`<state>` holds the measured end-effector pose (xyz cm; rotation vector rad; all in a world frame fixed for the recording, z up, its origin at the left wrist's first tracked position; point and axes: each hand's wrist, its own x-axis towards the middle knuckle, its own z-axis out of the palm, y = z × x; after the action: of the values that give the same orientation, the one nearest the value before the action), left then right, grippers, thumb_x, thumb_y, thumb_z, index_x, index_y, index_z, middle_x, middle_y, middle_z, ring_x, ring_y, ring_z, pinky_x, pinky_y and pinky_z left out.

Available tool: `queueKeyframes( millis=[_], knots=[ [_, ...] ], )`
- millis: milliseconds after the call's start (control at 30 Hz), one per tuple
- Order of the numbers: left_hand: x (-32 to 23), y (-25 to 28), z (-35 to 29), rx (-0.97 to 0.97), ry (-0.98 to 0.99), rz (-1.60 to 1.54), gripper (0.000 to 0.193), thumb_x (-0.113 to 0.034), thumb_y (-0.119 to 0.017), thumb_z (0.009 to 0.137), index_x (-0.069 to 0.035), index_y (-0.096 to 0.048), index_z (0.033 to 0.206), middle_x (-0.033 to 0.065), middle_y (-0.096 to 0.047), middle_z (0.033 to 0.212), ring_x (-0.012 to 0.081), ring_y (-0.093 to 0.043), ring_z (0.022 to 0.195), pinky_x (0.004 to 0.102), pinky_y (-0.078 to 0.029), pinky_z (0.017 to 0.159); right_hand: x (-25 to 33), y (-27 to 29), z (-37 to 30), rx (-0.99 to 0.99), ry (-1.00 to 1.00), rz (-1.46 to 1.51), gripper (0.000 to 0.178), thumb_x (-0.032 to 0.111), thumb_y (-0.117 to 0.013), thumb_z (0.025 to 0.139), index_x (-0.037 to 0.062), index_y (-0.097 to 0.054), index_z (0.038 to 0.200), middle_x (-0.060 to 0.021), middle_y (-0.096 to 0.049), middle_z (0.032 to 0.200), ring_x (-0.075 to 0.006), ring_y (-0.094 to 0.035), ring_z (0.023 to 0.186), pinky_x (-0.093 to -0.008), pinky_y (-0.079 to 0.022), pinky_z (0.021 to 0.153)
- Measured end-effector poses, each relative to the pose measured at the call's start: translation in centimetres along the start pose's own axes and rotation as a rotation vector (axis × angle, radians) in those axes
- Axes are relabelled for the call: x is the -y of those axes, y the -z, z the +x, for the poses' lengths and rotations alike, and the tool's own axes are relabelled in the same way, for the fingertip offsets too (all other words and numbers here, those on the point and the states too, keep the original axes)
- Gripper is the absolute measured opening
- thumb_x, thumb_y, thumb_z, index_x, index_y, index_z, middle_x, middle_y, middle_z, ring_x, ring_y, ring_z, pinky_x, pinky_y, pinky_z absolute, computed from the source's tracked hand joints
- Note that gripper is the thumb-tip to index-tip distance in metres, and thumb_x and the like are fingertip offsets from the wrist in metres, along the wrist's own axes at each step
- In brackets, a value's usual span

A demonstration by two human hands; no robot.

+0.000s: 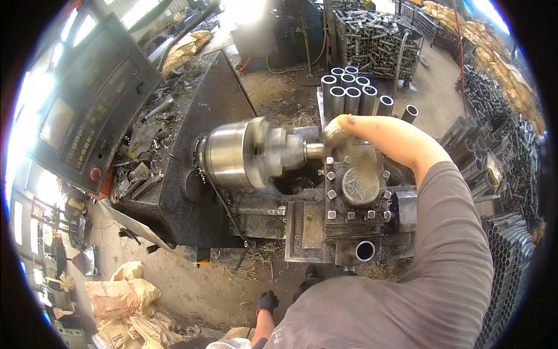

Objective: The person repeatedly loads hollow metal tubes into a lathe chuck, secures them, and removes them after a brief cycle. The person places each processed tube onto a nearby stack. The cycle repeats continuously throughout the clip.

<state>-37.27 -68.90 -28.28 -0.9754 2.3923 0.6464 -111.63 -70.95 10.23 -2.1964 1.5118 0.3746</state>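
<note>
My right arm reaches in from the right across a lathe. Its gloved hand (pixel 336 129), pale with a yellow cuff, is beside the free end of a short steel workpiece (pixel 314 150). Motion smears the fingers, so their grip cannot be made out. That workpiece sticks out of the lathe chuck (pixel 235 152), whose jaws are blurred as if spinning. Just below the hand sits the square tool post (pixel 360 187) with bolts around its top. Low in the view, my left hand (pixel 267 301), in a dark glove with an orange cuff, hangs with curled fingers and no visible object.
Upright steel tubes (pixel 352 100) stand grouped behind the tool post. Another tube (pixel 365 250) stands at its near side. A control panel (pixel 81 110) and a chip-littered headstock top (pixel 145 139) are at left. Paper sacks (pixel 125 291) lie lower left; stacked tubes (pixel 505 250) fill the right.
</note>
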Motion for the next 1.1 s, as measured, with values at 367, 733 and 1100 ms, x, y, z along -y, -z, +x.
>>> queueKeyframes(
  millis=[367, 733, 1100],
  knots=[
    [1.5, 3.6, 1.0, -0.184, -0.25, 0.143, 0.025, -0.028, -0.069, 0.093, -0.006, -0.068, 0.105, 0.0141, -0.07, 0.087, 0.0318, -0.068, 0.084, 0.046, -0.056, 0.078, 0.6, -10.9, -14.4, -0.162, -0.672, 0.473, 0.025, 0.023, -0.073, 0.087, 0.0022, -0.076, 0.101, -0.0161, -0.076, 0.083, -0.0308, -0.074, 0.076, -0.0431, -0.058, 0.064],
    [-16.5, 30.1, -0.5, -0.752, -0.085, -0.702, 0.036, -0.022, -0.064, 0.104, -0.004, -0.064, 0.134, 0.0182, -0.069, 0.116, 0.0238, -0.065, 0.1, 0.0409, -0.055, 0.097, 14.1, -6.1, -20.8, -0.976, -0.801, 0.253, 0.034, 0.024, -0.074, 0.091, 0.0065, -0.071, 0.12, -0.02, -0.077, 0.1, -0.0329, -0.076, 0.088, -0.0435, -0.06, 0.077],
    [-15.0, 42.8, 11.4, -0.683, 0.076, -0.382, 0.084, -0.051, -0.065, 0.097, -0.01, -0.035, 0.165, 0.0263, -0.056, 0.155, 0.0464, -0.057, 0.138, 0.0512, -0.045, 0.114, 33.3, -5.6, -18.4, -0.6, -0.265, 0.276, 0.058, 0.029, -0.083, 0.084, -0.0059, -0.065, 0.126, -0.0181, -0.072, 0.082, -0.0376, -0.075, 0.072, -0.0453, -0.06, 0.061]
  ],
)
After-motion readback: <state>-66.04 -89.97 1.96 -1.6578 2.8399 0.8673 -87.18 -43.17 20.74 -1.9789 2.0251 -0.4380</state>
